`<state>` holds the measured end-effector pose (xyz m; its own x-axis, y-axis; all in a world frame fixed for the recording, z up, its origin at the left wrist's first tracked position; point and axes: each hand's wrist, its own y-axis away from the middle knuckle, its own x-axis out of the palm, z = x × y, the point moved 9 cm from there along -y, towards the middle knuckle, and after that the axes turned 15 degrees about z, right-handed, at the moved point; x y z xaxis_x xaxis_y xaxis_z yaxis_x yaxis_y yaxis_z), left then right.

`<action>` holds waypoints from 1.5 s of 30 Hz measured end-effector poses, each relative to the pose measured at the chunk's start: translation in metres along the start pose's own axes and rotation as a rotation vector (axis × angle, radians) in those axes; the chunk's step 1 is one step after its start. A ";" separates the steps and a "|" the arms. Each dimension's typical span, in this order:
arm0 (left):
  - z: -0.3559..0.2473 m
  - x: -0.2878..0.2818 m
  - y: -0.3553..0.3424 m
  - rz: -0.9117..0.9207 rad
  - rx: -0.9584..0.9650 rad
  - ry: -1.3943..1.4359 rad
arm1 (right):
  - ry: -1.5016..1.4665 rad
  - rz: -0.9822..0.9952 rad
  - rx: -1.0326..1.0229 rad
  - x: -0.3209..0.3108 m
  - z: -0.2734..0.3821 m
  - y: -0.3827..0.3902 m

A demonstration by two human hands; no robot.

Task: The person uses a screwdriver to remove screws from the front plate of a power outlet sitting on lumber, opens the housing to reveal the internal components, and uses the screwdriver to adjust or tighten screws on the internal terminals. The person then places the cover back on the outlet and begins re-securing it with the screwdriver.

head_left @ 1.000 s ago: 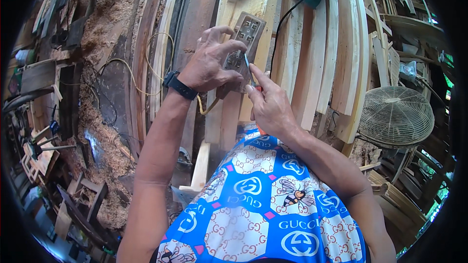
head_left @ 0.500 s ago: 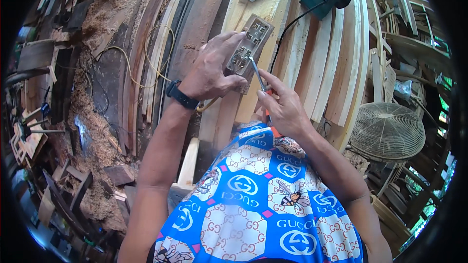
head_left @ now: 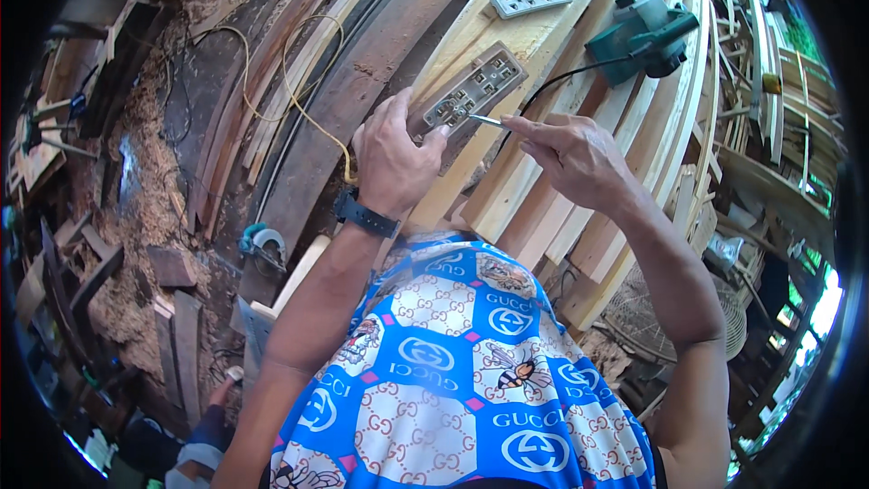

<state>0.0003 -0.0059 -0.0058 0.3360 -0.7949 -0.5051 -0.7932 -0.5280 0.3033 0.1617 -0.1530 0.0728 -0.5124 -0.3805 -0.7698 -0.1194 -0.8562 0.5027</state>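
My left hand (head_left: 398, 158) grips the lower end of a worn brown power strip (head_left: 489, 72) with exposed metal contacts, lying tilted over pale planks (head_left: 543, 199). My right hand (head_left: 575, 158) is closed on a screwdriver whose slim metal shaft (head_left: 491, 121) reaches to the contacts near that lower end; its handle is hidden by the fingers. A pale socket panel (head_left: 529, 1) lies separately above the strip. A yellow cord (head_left: 347, 158) runs down beside my left hand.
A green power tool (head_left: 638, 41) with a black cord rests on the planks. A wire fan (head_left: 715, 326) is at right. A teal-handled tool (head_left: 267, 244), wood scraps (head_left: 172, 267) and sawdust are at left. A person's limb (head_left: 217, 398) shows at lower left.
The view has turned. The power strip leans further clockwise, and the screwdriver now lies nearly horizontal, with my right hand raised and farther right.
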 end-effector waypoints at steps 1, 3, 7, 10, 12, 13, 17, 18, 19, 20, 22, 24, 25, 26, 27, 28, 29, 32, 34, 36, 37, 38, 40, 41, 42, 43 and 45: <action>0.001 0.000 0.001 -0.007 -0.011 0.000 | 0.006 0.009 -0.014 -0.004 -0.001 -0.004; 0.004 0.000 0.003 -0.025 -0.033 0.004 | 0.050 0.078 -0.058 -0.005 0.001 -0.013; 0.008 0.001 0.004 -0.032 -0.097 0.059 | 0.099 0.092 -0.148 -0.009 0.002 -0.023; 0.011 0.002 0.005 -0.016 -0.123 0.115 | 0.094 0.136 -0.192 -0.009 0.000 -0.030; 0.012 0.002 0.006 -0.023 -0.126 0.142 | 0.140 0.176 -0.201 -0.012 0.005 -0.033; 0.012 0.002 0.005 -0.018 -0.122 0.161 | 0.141 0.181 -0.205 -0.014 0.006 -0.034; 0.011 0.002 0.004 -0.002 -0.111 0.221 | 0.134 0.256 -0.171 -0.019 0.016 -0.035; 0.012 0.003 0.003 0.000 -0.114 0.222 | 0.107 0.280 -0.153 -0.020 0.018 -0.036; 0.013 0.003 0.003 -0.006 -0.114 0.217 | 0.107 0.282 -0.153 -0.023 0.021 -0.037; 0.014 0.003 0.004 -0.011 -0.114 0.211 | 0.081 0.322 -0.132 -0.022 0.022 -0.039; 0.012 0.001 0.004 -0.017 -0.113 0.194 | 0.056 0.363 -0.111 -0.022 0.022 -0.041; 0.010 -0.001 0.005 -0.024 -0.113 0.178 | 0.079 0.442 -0.066 -0.017 0.018 -0.043; 0.010 -0.002 0.005 -0.025 -0.107 0.176 | 0.082 0.445 -0.065 -0.018 0.019 -0.042; 0.009 -0.003 0.005 -0.026 -0.101 0.175 | 0.091 0.426 -0.080 -0.020 0.021 -0.041; 0.008 -0.004 0.005 -0.027 -0.102 0.179 | 0.100 0.406 -0.095 -0.022 0.024 -0.041; 0.007 -0.004 0.006 -0.023 -0.100 0.187 | 0.103 0.408 -0.091 -0.021 0.022 -0.040; 0.006 -0.004 0.006 -0.020 -0.099 0.196 | 0.118 0.393 -0.098 -0.020 0.020 -0.040; 0.006 -0.003 0.005 -0.022 -0.061 0.198 | 0.091 0.392 -0.069 -0.024 0.024 -0.039; 0.005 -0.004 0.005 -0.023 -0.065 0.201 | 0.050 0.404 -0.030 -0.025 0.025 -0.040; 0.005 -0.004 0.005 -0.022 -0.068 0.202 | 0.068 0.423 -0.005 -0.025 0.025 -0.041; 0.006 -0.003 0.005 -0.023 -0.063 0.192 | 0.070 0.423 -0.004 -0.024 0.023 -0.040; 0.007 -0.003 0.005 -0.024 -0.059 0.182 | 0.096 0.402 -0.048 -0.024 0.022 -0.040; 0.008 -0.002 0.006 -0.031 -0.049 0.177 | 0.133 0.375 -0.101 -0.023 0.022 -0.040; 0.007 -0.002 0.006 -0.037 -0.040 0.171 | 0.134 0.377 -0.101 -0.023 0.023 -0.041; 0.008 -0.002 0.005 -0.038 -0.042 0.173 | 0.147 0.383 -0.096 -0.024 0.024 -0.041; 0.010 -0.002 0.005 -0.040 -0.043 0.181 | 0.160 0.389 -0.090 -0.024 0.025 -0.041; 0.010 -0.003 0.006 -0.044 -0.046 0.191 | 0.166 0.415 -0.073 -0.027 0.030 -0.042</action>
<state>-0.0102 -0.0038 -0.0107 0.4634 -0.8107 -0.3577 -0.7531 -0.5731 0.3231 0.1550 -0.0961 0.0839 -0.3604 -0.7424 -0.5648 0.1303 -0.6396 0.7575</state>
